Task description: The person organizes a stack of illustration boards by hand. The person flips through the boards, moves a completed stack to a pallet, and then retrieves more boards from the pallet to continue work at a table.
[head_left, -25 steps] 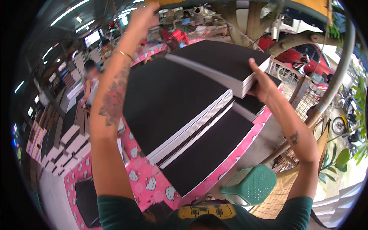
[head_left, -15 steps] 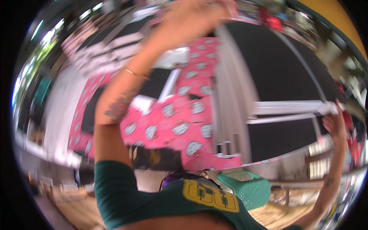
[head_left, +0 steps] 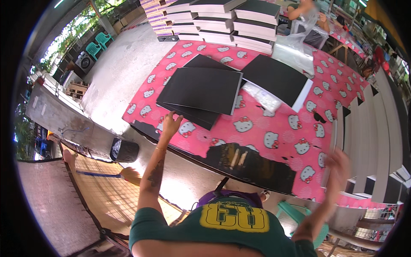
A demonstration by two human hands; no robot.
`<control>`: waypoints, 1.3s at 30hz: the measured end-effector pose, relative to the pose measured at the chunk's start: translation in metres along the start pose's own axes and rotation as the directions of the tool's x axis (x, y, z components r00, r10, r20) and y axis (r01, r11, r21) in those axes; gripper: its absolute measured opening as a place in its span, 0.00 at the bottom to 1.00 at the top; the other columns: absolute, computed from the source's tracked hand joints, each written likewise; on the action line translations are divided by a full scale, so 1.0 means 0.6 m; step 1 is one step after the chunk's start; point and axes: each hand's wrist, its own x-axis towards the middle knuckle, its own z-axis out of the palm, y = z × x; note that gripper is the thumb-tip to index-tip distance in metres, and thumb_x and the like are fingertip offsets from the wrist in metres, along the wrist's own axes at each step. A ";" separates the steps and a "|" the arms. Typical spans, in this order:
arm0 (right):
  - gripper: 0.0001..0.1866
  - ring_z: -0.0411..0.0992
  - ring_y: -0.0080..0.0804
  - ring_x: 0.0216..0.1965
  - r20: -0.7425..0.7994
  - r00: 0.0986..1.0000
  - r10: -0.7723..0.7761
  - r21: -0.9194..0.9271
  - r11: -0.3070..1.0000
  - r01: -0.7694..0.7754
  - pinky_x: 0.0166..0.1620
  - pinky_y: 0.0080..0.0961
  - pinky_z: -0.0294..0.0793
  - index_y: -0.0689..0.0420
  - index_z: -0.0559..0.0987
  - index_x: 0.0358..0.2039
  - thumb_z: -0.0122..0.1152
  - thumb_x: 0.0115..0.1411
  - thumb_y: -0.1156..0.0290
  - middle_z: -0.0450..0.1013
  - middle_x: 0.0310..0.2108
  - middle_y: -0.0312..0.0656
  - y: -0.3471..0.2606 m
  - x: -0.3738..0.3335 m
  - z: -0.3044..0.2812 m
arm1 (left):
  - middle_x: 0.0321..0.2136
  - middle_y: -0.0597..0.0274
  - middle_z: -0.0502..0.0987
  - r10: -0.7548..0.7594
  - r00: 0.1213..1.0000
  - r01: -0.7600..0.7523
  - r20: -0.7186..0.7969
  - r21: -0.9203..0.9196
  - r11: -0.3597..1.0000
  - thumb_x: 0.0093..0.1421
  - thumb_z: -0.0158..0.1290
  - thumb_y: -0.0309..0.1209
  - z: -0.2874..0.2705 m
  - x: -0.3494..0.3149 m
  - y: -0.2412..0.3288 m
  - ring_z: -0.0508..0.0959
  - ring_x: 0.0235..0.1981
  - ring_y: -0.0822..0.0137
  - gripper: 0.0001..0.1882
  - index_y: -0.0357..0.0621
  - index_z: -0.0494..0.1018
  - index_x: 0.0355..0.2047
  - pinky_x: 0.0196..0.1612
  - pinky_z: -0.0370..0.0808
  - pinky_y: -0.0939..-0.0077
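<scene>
A person leans over a table (head_left: 282,128) covered in a pink cartoon-cat cloth. Nearest, at five o'clock, the right hand (head_left: 338,165) is blurred and lifted near upright black-and-white book stacks (head_left: 381,141); I cannot tell how open it is or whether it holds anything. At ten o'clock, the left hand (head_left: 171,124), fingers spread, touches the near edge of a fanned pile of black-covered books (head_left: 201,92). This looks like squaring that pile; next, a firm two-handed grip. Farther, at twelve o'clock, stacked books (head_left: 231,21).
</scene>
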 end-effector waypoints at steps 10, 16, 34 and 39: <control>0.26 0.72 0.24 0.38 0.157 0.872 0.463 0.377 0.788 -0.487 0.41 0.27 0.72 0.55 0.73 0.53 0.65 0.61 0.54 0.74 0.40 0.35 0.366 0.297 0.520 | 0.59 0.31 0.64 -0.061 0.987 0.079 -0.151 0.116 0.990 0.55 0.60 0.54 -0.021 0.235 -0.118 0.66 0.60 0.36 0.45 0.33 0.62 0.63 0.62 0.64 0.49; 0.24 0.76 0.32 0.45 0.267 0.828 0.493 0.554 0.625 -0.550 0.51 0.32 0.76 0.62 0.76 0.51 0.67 0.60 0.58 0.77 0.45 0.41 0.365 0.361 0.579 | 0.54 0.31 0.71 -0.123 0.984 0.117 0.130 0.048 0.992 0.53 0.60 0.61 -0.028 0.372 -0.173 0.72 0.56 0.39 0.50 0.26 0.64 0.59 0.58 0.68 0.53; 0.23 0.78 0.35 0.43 0.188 0.725 0.662 0.649 0.471 -0.598 0.46 0.32 0.80 0.63 0.77 0.48 0.71 0.56 0.64 0.78 0.42 0.43 0.305 0.413 0.604 | 0.40 0.52 0.81 0.067 0.731 0.077 0.679 -0.180 0.981 0.53 0.60 0.62 0.078 0.698 0.032 0.80 0.40 0.63 0.41 0.31 0.77 0.48 0.43 0.73 0.72; 0.28 0.77 0.41 0.43 0.119 0.772 0.625 0.662 0.529 -0.531 0.43 0.38 0.82 0.64 0.69 0.51 0.72 0.53 0.72 0.74 0.43 0.50 0.279 0.397 0.678 | 0.22 0.63 0.80 -0.096 0.566 0.262 0.819 -0.068 0.963 0.53 0.64 0.58 0.001 0.729 -0.023 0.75 0.18 0.74 0.30 0.38 0.82 0.33 0.20 0.65 0.80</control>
